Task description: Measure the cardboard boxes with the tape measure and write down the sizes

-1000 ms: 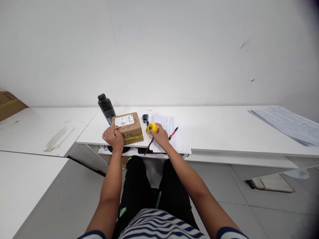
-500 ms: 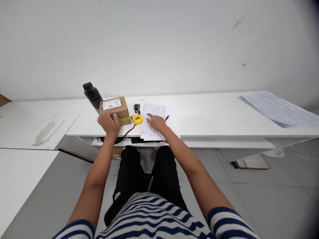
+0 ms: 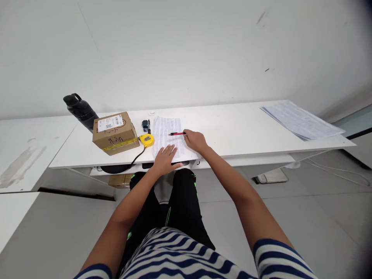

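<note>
My left hand [image 3: 165, 159] lies with fingers spread on the lower edge of the printed paper sheets [image 3: 165, 130], at the front of the white desk. My right hand [image 3: 196, 140] is closed on a red and black pen [image 3: 178, 133], whose dark end points left over the sheets. Just left of the paper is a yellow tape measure [image 3: 147, 140] with a dark strap trailing toward the desk edge. Beside it sits a taped cardboard box [image 3: 115, 133] with a shipping label and handwriting.
A black bottle [image 3: 81, 112] stands behind the box. Behind the tape measure lies a small dark watch-like object [image 3: 145, 124]. A stack of printed sheets [image 3: 302, 119] lies at the desk's right end. Under the desktop runs a shelf [image 3: 247, 161].
My left hand has let go of the box and moved right onto the paper. My right hand has picked up the pen from the desk. The view has shifted right.
</note>
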Tool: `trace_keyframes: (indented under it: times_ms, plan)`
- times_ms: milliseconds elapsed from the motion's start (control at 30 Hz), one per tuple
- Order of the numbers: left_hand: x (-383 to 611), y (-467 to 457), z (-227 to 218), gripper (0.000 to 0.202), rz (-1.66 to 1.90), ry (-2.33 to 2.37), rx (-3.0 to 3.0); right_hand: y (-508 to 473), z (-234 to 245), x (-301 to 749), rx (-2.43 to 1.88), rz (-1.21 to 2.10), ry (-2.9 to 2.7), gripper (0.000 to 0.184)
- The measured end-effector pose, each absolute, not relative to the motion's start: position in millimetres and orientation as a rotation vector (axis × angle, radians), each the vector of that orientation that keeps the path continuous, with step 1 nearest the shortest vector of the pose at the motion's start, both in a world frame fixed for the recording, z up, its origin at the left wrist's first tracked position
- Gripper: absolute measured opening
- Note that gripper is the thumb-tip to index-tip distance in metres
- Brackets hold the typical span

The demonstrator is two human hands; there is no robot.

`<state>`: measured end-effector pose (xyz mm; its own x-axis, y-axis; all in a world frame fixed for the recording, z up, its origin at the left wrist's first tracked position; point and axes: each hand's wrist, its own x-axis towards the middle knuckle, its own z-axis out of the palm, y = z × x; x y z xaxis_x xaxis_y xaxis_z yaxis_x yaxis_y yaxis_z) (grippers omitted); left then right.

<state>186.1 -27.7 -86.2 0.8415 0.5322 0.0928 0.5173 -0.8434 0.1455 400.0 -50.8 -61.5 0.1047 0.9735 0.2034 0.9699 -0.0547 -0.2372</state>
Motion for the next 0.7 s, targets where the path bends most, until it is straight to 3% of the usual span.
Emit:
trace_keyframes:
  times_ms: [267, 700]
  plan:
    - [199, -13, -90, 0.069, 0.270, 0.888, 2.852, -81, -83, 386, -1.528, 0.646, -1.242, 0.039]
    - [201, -20, -94, 0.061, 0.408, 0.924, 2.833, -78, -91, 379, -1.687, 0.570, -1.261, 0.039]
